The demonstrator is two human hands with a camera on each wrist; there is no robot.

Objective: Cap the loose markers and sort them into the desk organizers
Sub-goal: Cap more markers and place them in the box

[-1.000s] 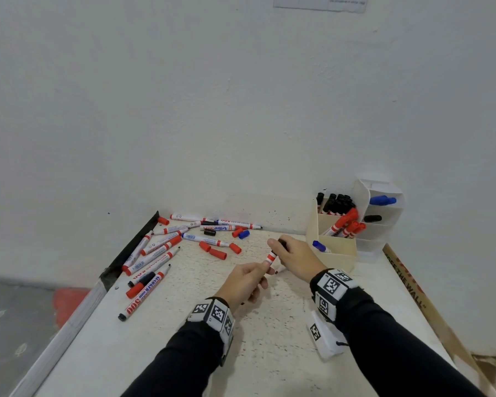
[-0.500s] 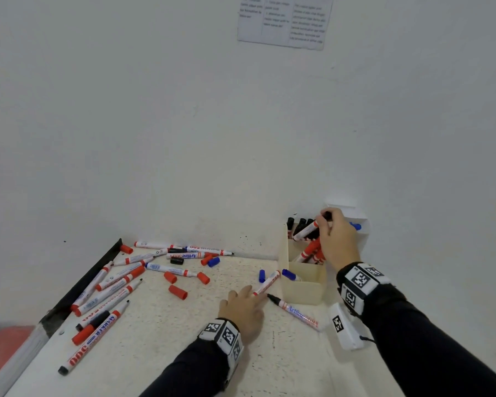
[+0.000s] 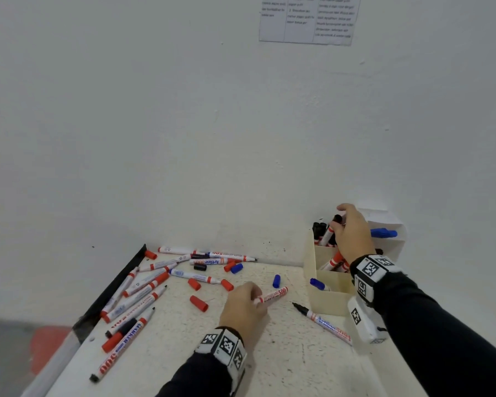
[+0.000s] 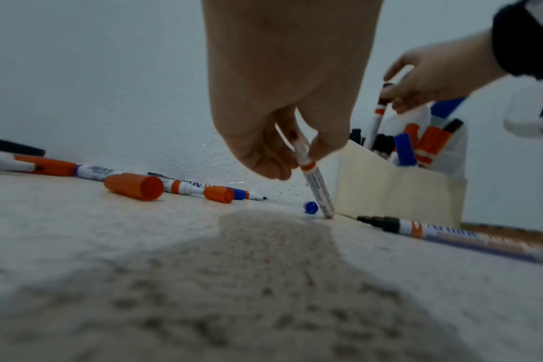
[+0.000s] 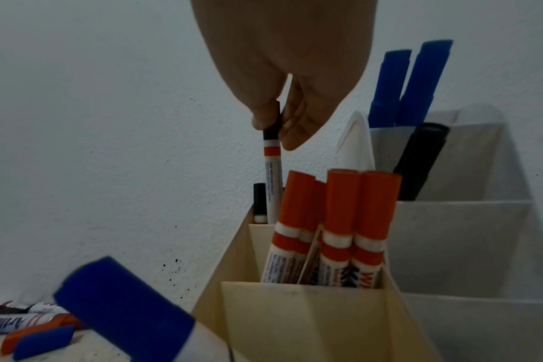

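Observation:
My right hand (image 3: pixel 351 233) pinches a black-capped marker (image 3: pixel 328 231) (image 5: pixel 271 171) by its cap, upright, its lower end inside the back compartment of the cream organizer (image 3: pixel 331 299) (image 5: pixel 295 318). My left hand (image 3: pixel 245 306) (image 4: pixel 282 137) pinches an uncapped white marker (image 3: pixel 272 295) (image 4: pixel 315 186) at its tip end, its far end resting on the table. A white organizer (image 3: pixel 390 224) (image 5: pixel 465 232) stands behind with blue and black markers. Loose markers (image 3: pixel 143 287) and red caps (image 3: pixel 198 303) lie scattered at the left.
An uncapped black-tipped marker (image 3: pixel 322 323) (image 4: pixel 450 235) lies in front of the cream organizer. A blue cap (image 3: pixel 276 281) (image 4: pixel 311 207) sits near my left hand. The table's left edge has a dark strip (image 3: pixel 115 287). The wall stands right behind the organizers.
My right hand carried the black-capped marker from the table's middle to the cream organizer and stood it upright. My left hand dropped to the table and took hold of another marker.

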